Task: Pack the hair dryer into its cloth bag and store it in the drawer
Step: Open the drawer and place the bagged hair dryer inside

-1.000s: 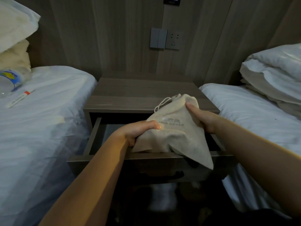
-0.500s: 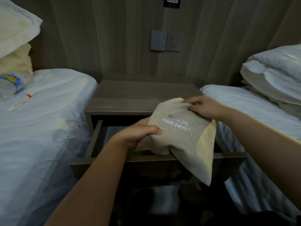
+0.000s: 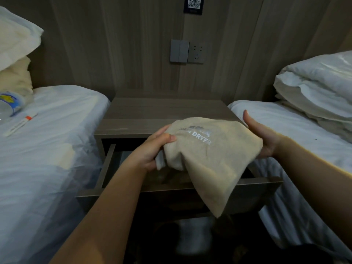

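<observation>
A: Where is the cloth bag [image 3: 213, 155] sitting right now?
B: It is hanging just above the open drawer [image 3: 108, 166], between both hands, with its printed side facing up

A: How are the hands holding it?
B: The left hand [image 3: 152, 151] is gripping the bag's left end, fingers curling underneath and thumb pressing on top. The right hand [image 3: 261, 138] is cupping the right end with its palm, thumb sticking up free. Its fingers are hiding behind the cloth, so I cannot tell whether they are curling

A: Which way is the bag running?
B: Its bulky part is lying across, hand to hand, while a limp pointed corner is drooping forward and down past the drawer's front panel, toward the person

A: So what is the next move turning on?
B: I am judging that the opening is lying below and slightly behind the bag, so the bundle is needing to go down and back, with that loose corner risking a snag on the front panel. The left hand is sitting nearer the opening
</observation>
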The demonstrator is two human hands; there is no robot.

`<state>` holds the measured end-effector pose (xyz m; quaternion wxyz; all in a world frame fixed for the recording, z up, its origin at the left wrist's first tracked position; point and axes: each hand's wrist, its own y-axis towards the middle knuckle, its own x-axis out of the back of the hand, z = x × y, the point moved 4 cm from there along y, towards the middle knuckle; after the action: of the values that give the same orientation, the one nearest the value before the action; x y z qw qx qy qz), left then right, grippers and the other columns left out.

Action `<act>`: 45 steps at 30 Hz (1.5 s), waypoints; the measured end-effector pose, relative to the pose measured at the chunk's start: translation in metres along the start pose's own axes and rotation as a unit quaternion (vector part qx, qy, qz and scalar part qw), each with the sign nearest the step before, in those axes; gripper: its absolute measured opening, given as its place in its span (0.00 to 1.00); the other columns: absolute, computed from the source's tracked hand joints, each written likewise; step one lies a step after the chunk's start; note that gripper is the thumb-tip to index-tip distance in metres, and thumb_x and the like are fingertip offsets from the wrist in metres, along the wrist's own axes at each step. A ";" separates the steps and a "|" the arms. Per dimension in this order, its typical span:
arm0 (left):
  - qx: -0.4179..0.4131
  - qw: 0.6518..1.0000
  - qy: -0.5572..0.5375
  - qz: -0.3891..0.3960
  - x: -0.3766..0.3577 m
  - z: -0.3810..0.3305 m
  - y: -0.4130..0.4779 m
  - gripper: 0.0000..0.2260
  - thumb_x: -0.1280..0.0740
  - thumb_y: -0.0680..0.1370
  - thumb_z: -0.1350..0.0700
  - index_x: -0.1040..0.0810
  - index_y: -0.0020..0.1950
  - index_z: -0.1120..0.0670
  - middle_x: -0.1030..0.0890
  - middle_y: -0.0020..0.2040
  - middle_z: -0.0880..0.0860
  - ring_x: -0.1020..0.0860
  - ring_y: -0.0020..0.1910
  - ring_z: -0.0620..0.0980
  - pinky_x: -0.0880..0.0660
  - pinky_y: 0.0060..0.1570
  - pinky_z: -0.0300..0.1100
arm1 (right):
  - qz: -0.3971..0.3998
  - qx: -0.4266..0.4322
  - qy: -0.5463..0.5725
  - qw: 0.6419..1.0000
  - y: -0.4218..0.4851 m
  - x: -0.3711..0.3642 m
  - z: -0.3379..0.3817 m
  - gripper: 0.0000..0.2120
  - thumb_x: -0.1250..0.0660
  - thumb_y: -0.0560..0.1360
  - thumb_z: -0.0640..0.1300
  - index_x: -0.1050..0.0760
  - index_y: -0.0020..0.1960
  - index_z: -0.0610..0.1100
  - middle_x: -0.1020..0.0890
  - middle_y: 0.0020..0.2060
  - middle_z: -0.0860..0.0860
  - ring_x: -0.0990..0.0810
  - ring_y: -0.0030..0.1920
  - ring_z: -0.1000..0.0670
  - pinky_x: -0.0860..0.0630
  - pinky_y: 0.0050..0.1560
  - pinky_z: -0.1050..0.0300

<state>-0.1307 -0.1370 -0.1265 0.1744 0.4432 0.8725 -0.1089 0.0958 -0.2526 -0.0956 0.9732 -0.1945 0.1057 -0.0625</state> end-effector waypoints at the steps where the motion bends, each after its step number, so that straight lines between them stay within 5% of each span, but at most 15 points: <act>1: -0.003 1.000 -0.004 -0.028 0.002 -0.001 0.001 0.30 0.32 0.68 0.60 0.33 0.70 0.55 0.23 0.58 0.58 0.23 0.56 0.54 0.24 0.54 0.47 | 0.059 -0.013 0.026 0.998 -0.001 -0.001 -0.008 0.33 0.40 0.69 0.68 0.24 0.62 0.44 0.17 0.53 0.41 0.18 0.53 0.41 0.21 0.50 0.42; 3: 0.001 0.996 -0.009 -0.089 0.009 -0.001 0.002 0.22 0.38 0.76 0.62 0.33 0.70 0.53 0.23 0.56 0.56 0.24 0.55 0.54 0.26 0.57 0.48 | 0.111 -0.023 0.025 0.993 0.002 0.000 -0.020 0.35 0.29 0.62 0.65 0.24 0.63 0.46 0.19 0.58 0.41 0.21 0.58 0.37 0.23 0.52 0.36; 7: 0.010 0.988 0.034 -0.150 0.017 0.000 0.007 0.18 0.37 0.77 0.59 0.30 0.67 0.52 0.24 0.54 0.54 0.23 0.53 0.51 0.26 0.57 0.47 | 0.062 -0.017 0.063 0.996 0.008 -0.012 -0.033 0.37 0.17 0.50 0.45 0.25 0.56 0.41 0.15 0.43 0.39 0.15 0.44 0.39 0.19 0.39 0.37; 11: 0.083 0.976 0.105 -0.171 0.027 0.009 0.008 0.06 0.34 0.76 0.53 0.23 0.50 0.54 0.20 0.40 0.54 0.22 0.37 0.48 0.25 0.29 0.38 | -0.081 -0.065 0.059 0.993 0.032 -0.012 -0.052 0.22 0.32 0.66 0.43 0.29 0.59 0.42 0.18 0.44 0.40 0.15 0.38 0.41 0.18 0.35 0.40; 16: 0.234 0.933 0.208 -0.175 0.034 0.022 0.014 0.09 0.38 0.77 0.45 0.25 0.47 0.49 0.25 0.31 0.56 0.27 0.28 0.51 0.29 0.20 0.36 | -0.182 -0.139 0.021 0.973 0.060 -0.007 -0.073 0.23 0.32 0.73 0.47 0.30 0.65 0.42 0.21 0.47 0.39 0.20 0.45 0.40 0.20 0.34 0.39; 21: 0.298 0.908 0.242 -0.165 0.052 0.021 0.020 0.12 0.37 0.78 0.48 0.25 0.51 0.57 0.23 0.31 0.56 0.26 0.30 0.51 0.26 0.33 0.46 | -0.184 -0.132 0.016 0.974 0.081 -0.016 -0.062 0.17 0.35 0.75 0.40 0.30 0.63 0.40 0.21 0.47 0.40 0.21 0.47 0.42 0.19 0.42 0.42; 25: 0.205 0.901 0.341 -0.173 0.065 0.024 0.031 0.19 0.30 0.74 0.57 0.31 0.62 0.54 0.24 0.42 0.53 0.28 0.33 0.48 0.30 0.27 0.40 | -0.191 -0.064 0.007 0.979 0.100 -0.020 -0.060 0.18 0.37 0.75 0.34 0.30 0.65 0.37 0.22 0.48 0.43 0.22 0.47 0.45 0.23 0.43 0.48; 29: 0.192 0.882 0.395 -0.169 0.076 0.030 0.041 0.34 0.25 0.69 0.57 0.37 0.71 0.52 0.27 0.60 0.54 0.26 0.54 0.55 0.25 0.49 0.49 | -0.181 -0.043 -0.079 0.979 0.108 -0.011 -0.058 0.18 0.36 0.75 0.34 0.29 0.65 0.36 0.21 0.50 0.44 0.22 0.50 0.45 0.22 0.46 0.49; 31: 0.211 0.857 0.451 -0.135 0.078 0.035 0.043 0.36 0.24 0.68 0.56 0.38 0.71 0.51 0.28 0.61 0.54 0.26 0.53 0.55 0.23 0.52 0.51 | -0.167 -0.051 -0.146 0.974 0.110 -0.009 -0.059 0.18 0.35 0.74 0.34 0.29 0.64 0.37 0.21 0.51 0.43 0.22 0.50 0.45 0.21 0.43 0.50; 34: 0.208 0.824 0.515 -0.113 0.078 0.041 0.045 0.32 0.24 0.67 0.56 0.35 0.68 0.52 0.28 0.62 0.55 0.26 0.55 0.55 0.22 0.51 0.49 | -0.200 -0.035 -0.294 0.934 0.115 -0.007 -0.059 0.15 0.31 0.72 0.38 0.27 0.58 0.38 0.21 0.47 0.43 0.20 0.47 0.44 0.20 0.43 0.49; 37: 0.190 0.781 0.584 -0.117 0.071 0.039 0.047 0.29 0.25 0.68 0.53 0.33 0.66 0.52 0.28 0.61 0.55 0.24 0.54 0.57 0.21 0.47 0.50 | -0.214 -0.060 -0.496 0.840 0.116 -0.008 -0.060 0.18 0.28 0.70 0.46 0.26 0.54 0.37 0.21 0.47 0.42 0.19 0.49 0.42 0.20 0.51 0.47; 40: 0.161 0.643 0.745 -0.078 0.053 0.032 0.048 0.29 0.30 0.72 0.50 0.36 0.71 0.52 0.31 0.66 0.57 0.27 0.61 0.58 0.26 0.56 0.49 | -0.204 -0.092 -0.589 0.777 0.108 -0.015 -0.056 0.22 0.30 0.70 0.51 0.27 0.57 0.37 0.21 0.47 0.44 0.20 0.48 0.45 0.22 0.47 0.51; 41: 0.139 0.622 0.769 -0.061 0.043 0.029 0.045 0.28 0.31 0.73 0.49 0.36 0.71 0.51 0.31 0.67 0.56 0.27 0.61 0.58 0.27 0.57 0.48 | -0.214 -0.092 -0.611 0.757 0.102 -0.017 -0.051 0.23 0.31 0.71 0.52 0.30 0.58 0.38 0.21 0.50 0.44 0.21 0.48 0.45 0.23 0.47 0.52; 42: 0.116 0.623 0.773 -0.039 0.031 0.025 0.041 0.27 0.32 0.74 0.48 0.34 0.71 0.51 0.30 0.67 0.55 0.27 0.61 0.57 0.28 0.58 0.48 | -0.226 -0.083 -0.628 0.740 0.096 -0.019 -0.045 0.24 0.32 0.71 0.53 0.31 0.60 0.39 0.21 0.51 0.44 0.21 0.49 0.45 0.23 0.47 0.52; 45: 0.097 0.738 0.668 0.017 -0.004 0.008 0.017 0.23 0.33 0.75 0.47 0.31 0.69 0.51 0.25 0.64 0.52 0.26 0.61 0.49 0.29 0.60 0.44 | -0.232 0.000 -0.627 0.744 0.073 -0.030 -0.034 0.19 0.35 0.73 0.52 0.27 0.58 0.41 0.20 0.51 0.46 0.21 0.50 0.46 0.25 0.49 0.53</act>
<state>-0.1126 -0.1329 -0.1331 -0.4953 0.4311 0.7422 0.1338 0.0646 -0.1928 -0.1491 0.7754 -0.2086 -0.5767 -0.1505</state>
